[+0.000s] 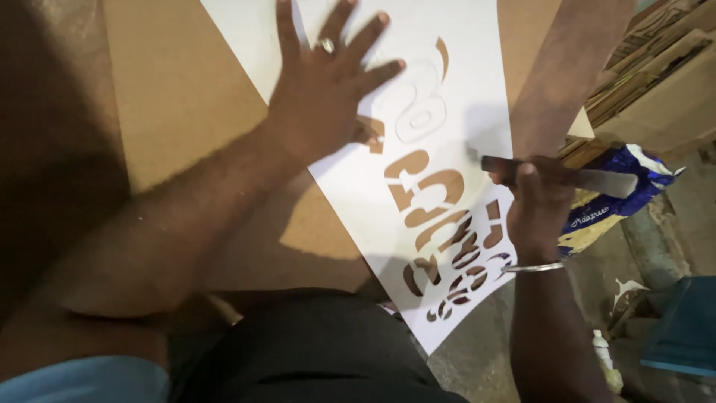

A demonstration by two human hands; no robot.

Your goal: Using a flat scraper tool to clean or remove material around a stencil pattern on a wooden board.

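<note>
Your left hand lies flat, fingers spread, pressing the white stencil sheet onto the brown board worktop. Your right hand is closed around a cutting tool at the sheet's right edge. The sheet appears thin, light and flexible, and the narrow bridges between cut-out shapes likely tear easily; hold it down on uncut areas.

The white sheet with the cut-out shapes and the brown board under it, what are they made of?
The white sheet with cut-out shapes looks like thin matte paper or card, lying flat with clean-cut holes. The brown board beneath looks like dull, fibrous hardboard or cardboard; which one is hard to tell.
</note>
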